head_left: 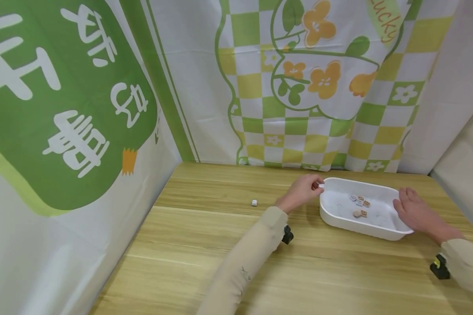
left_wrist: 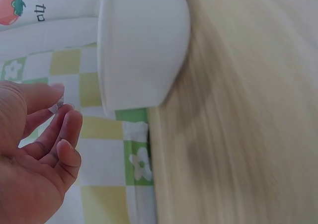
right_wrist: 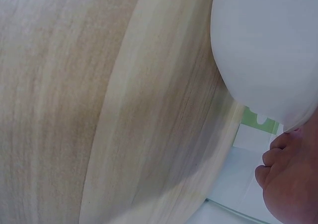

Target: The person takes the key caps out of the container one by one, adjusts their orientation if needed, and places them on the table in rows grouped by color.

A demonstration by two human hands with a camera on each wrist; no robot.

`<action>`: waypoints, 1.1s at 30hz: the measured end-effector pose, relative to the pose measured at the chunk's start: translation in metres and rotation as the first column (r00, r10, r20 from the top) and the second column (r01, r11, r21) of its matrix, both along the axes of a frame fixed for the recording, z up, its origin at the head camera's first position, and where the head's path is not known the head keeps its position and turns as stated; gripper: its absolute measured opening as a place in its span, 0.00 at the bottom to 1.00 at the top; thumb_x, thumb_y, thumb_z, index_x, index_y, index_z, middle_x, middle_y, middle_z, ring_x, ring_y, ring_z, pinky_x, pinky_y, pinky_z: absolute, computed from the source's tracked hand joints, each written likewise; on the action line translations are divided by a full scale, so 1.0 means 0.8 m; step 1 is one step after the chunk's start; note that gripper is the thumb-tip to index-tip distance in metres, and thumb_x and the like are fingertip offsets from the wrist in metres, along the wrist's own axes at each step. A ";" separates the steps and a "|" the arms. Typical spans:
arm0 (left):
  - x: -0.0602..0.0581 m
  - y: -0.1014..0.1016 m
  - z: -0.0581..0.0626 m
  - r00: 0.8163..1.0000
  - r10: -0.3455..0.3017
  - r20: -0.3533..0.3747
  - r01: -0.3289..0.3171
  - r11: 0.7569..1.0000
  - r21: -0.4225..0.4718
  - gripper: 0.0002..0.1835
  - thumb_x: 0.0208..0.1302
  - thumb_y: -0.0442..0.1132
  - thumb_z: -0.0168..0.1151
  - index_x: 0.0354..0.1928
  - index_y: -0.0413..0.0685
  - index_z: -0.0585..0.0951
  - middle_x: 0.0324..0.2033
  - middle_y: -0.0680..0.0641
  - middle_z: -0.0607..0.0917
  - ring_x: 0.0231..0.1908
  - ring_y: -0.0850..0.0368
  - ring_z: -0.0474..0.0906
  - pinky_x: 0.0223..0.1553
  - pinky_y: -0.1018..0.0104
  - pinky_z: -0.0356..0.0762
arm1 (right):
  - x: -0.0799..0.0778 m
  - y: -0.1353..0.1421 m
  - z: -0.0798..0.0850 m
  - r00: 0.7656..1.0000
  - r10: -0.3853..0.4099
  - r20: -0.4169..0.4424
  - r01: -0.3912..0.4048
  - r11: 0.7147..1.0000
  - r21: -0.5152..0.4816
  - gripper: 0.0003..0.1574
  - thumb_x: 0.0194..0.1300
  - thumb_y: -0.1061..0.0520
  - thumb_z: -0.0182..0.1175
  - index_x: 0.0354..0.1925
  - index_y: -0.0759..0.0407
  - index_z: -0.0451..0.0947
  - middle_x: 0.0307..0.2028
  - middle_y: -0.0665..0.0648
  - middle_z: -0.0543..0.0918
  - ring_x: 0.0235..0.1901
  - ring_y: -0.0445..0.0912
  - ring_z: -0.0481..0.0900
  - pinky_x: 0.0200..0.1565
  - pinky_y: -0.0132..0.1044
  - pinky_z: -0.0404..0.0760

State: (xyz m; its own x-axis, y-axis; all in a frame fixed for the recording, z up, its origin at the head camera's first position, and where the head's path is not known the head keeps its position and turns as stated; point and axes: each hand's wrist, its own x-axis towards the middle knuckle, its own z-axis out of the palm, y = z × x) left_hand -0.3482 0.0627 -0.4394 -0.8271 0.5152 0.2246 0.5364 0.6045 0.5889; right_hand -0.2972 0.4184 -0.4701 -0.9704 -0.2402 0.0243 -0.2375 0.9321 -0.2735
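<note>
My left hand pinches a small white keycap between thumb and fingertips, at the left rim of a white plastic basin. In the left wrist view, the left hand is beside the basin wall, and its fingers partly cover the keycap. My right hand holds the basin's right end, thumb over the rim and fingers along the outside. Several white and orange-brown keycaps lie inside the basin. Another white keycap sits on the table, left of my left hand.
The wood-grain table extends in front of and left of the basin. A checkered curtain hangs behind its back edge, and a green and white cloth hangs at the left. Both forearms carry black wrist mounts.
</note>
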 end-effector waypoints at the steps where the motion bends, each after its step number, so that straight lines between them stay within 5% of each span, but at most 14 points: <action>1: 0.000 -0.003 -0.002 1.000 0.000 0.006 0.000 1.000 0.006 0.11 0.68 0.40 0.61 0.50 0.46 0.82 0.36 0.51 0.83 0.35 0.66 0.75 0.34 0.82 0.68 | 0.000 0.000 0.000 1.000 0.000 0.001 0.000 1.000 0.000 0.43 0.79 0.47 0.26 0.67 0.89 0.39 0.64 0.92 0.43 0.67 0.81 0.42 0.68 0.70 0.44; 12: 0.000 -0.036 -0.023 0.996 0.029 0.085 -0.029 1.000 -0.005 0.09 0.68 0.42 0.60 0.47 0.50 0.81 0.34 0.54 0.82 0.33 0.67 0.74 0.33 0.79 0.72 | -0.001 -0.001 -0.004 0.999 0.004 -0.032 -0.004 1.000 -0.001 0.41 0.79 0.49 0.27 0.67 0.89 0.41 0.63 0.93 0.45 0.66 0.81 0.45 0.68 0.70 0.45; 33: -0.002 -0.091 -0.024 0.989 0.034 0.141 -0.015 0.991 -0.131 0.06 0.70 0.43 0.59 0.43 0.50 0.80 0.37 0.53 0.82 0.35 0.63 0.75 0.36 0.73 0.73 | 0.003 -0.003 0.002 1.000 0.010 -0.021 -0.011 1.000 -0.008 0.42 0.79 0.49 0.26 0.66 0.90 0.42 0.63 0.93 0.46 0.65 0.82 0.44 0.67 0.70 0.46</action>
State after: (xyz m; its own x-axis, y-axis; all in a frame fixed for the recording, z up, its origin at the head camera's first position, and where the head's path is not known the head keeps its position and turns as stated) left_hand -0.3497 -0.0102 -0.4587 -0.8586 0.5113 0.0362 0.4365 0.6923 0.5747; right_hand -0.2946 0.4157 -0.4689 -0.9671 -0.2501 0.0470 -0.2532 0.9272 -0.2761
